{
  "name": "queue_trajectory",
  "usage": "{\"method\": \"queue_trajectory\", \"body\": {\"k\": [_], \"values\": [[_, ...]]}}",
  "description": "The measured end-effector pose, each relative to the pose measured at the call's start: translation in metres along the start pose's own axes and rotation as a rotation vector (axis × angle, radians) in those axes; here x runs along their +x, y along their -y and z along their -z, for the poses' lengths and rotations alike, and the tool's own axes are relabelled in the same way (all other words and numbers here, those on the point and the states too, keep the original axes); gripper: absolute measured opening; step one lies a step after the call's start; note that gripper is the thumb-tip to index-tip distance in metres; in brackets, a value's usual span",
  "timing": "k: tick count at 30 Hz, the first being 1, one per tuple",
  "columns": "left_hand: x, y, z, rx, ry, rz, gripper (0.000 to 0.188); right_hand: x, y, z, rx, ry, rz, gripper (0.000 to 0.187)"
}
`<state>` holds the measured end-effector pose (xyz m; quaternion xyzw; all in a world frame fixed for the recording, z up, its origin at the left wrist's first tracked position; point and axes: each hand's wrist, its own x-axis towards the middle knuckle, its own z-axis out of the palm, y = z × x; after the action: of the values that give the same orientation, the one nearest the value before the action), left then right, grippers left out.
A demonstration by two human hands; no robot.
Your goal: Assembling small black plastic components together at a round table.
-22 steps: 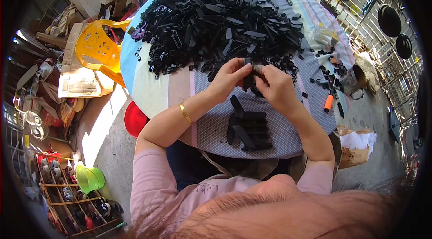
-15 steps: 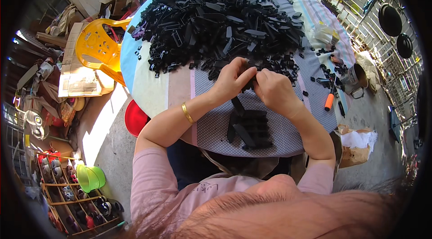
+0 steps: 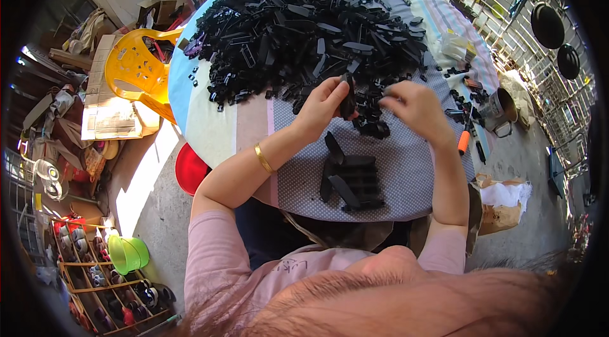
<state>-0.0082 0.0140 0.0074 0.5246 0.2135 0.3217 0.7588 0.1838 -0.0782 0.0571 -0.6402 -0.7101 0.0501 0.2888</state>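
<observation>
A long, narrow black plastic piece (image 3: 347, 97) stands up in my left hand (image 3: 321, 109), pinched between thumb and fingers. To its right, my right hand (image 3: 419, 110) hovers over small black parts (image 3: 371, 126), apart from the left. Its fingers are bent, the thumb stands off from the forefinger, and nothing shows between them. Beyond both hands spreads a large heap of black plastic pieces (image 3: 292, 26), some long and flat, others small and clip-like. Near the table's front edge lies a small stack of long black pieces (image 3: 358, 181), partly crossing one another.
The round table (image 3: 254, 147) has a striped and dotted cover. On its right are an orange-handled tool (image 3: 464, 142), a metal mug (image 3: 501, 105) and a clear bag (image 3: 458, 46). A yellow chair (image 3: 124, 61) and red basin (image 3: 190, 169) stand left.
My hands have come apart. The right has moved rightward, away from the left, and the black piece in my left hand now shows upright. The front stack looks unchanged.
</observation>
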Motion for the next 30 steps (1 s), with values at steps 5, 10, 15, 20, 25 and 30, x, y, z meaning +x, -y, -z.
{"method": "queue_trajectory", "body": {"k": [5,10,15,20,25,30], "values": [[-0.001,-0.004,0.007,-0.248,0.03,0.293,0.03,0.005,-0.059,0.017,-0.03,0.145,-0.24,0.018],[-0.003,-0.002,0.004,-0.08,0.143,0.176,0.02,0.008,-0.054,-0.005,-0.265,0.242,-0.194,0.017],[-0.008,-0.01,-0.003,0.115,0.156,0.111,0.033,0.008,-0.05,-0.005,-0.169,0.094,-0.182,0.02],[-0.01,-0.003,-0.007,0.249,0.193,0.102,0.041,0.007,-0.02,-0.015,0.564,-0.167,-0.101,0.017],[-0.012,0.004,-0.006,-0.206,0.205,0.27,0.037,0.004,0.005,-0.039,0.835,-0.151,-0.134,0.016],[-0.012,0.002,-0.007,-0.2,0.258,0.189,0.037,0.002,0.013,-0.044,0.653,-0.355,-0.045,0.01]]}}
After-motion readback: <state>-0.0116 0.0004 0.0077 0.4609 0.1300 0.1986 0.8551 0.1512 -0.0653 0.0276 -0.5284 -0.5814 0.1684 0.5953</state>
